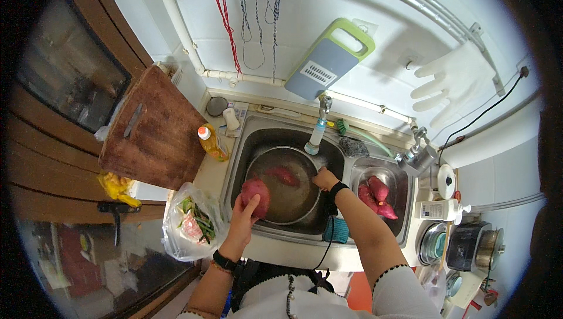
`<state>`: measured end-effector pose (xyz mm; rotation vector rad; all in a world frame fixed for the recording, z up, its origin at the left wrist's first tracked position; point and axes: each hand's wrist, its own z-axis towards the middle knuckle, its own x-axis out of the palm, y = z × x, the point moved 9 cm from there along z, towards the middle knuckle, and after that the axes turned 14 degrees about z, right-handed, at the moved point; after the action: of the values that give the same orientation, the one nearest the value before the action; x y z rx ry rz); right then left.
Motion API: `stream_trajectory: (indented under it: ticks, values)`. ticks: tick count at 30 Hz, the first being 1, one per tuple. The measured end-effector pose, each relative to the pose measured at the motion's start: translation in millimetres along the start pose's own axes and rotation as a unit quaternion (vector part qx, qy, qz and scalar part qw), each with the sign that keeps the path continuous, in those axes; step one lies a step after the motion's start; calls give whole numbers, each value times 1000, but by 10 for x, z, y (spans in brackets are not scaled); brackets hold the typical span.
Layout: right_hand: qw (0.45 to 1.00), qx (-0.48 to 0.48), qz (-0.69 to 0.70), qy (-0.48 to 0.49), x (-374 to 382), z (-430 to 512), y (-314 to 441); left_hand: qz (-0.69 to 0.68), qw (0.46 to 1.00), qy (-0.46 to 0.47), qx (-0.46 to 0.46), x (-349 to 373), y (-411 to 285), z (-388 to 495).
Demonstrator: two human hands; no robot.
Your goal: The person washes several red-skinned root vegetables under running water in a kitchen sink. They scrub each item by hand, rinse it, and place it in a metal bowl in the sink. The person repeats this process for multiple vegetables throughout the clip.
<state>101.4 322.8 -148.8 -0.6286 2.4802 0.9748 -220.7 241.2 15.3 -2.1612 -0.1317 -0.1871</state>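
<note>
My left hand (247, 208) is closed around a large red-skinned sweet potato (257, 190), lifted at the near left side of a round metal basin (269, 220). The basin sits in the larger bowl of a stainless steel sink (336, 139) and holds cloudy water. Another sweet potato (283, 175) lies partly under that water. At the basin's right side, my right hand (325, 180) has its fingers closed on the rim; their tips are partly hidden. Several more sweet potatoes (377, 193) rest in the smaller sink bowl (403, 213) to the right.
A faucet (317, 132) hangs over the basin's far side. On the left stand a wooden cutting board (154, 138), a dish soap bottle (213, 143) and a plastic bag of scraps (193, 226). A teal cloth (336, 230) drapes the sink's front edge; a pump bottle (440, 210) is right.
</note>
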Motion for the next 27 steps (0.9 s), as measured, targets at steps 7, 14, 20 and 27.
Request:
stream_trajectory:
  ticks: [7, 14, 20, 27]
  values:
    - [953, -173, -238, 80, 169, -27, 156, -8, 1000, -8, 9, -13, -16, 1]
    - [976, -124, -177, 33, 108, 98, 36, -7, 1000, 2, 20, 44, -83, -57]
    - [989, -129, -74, -2, -56, -149, 245, -5, 1000, 1, 20, 65, -65, -77]
    - [994, -95, -54, 11, -50, -150, 252, -2, 1000, -7, 19, 31, -31, -72]
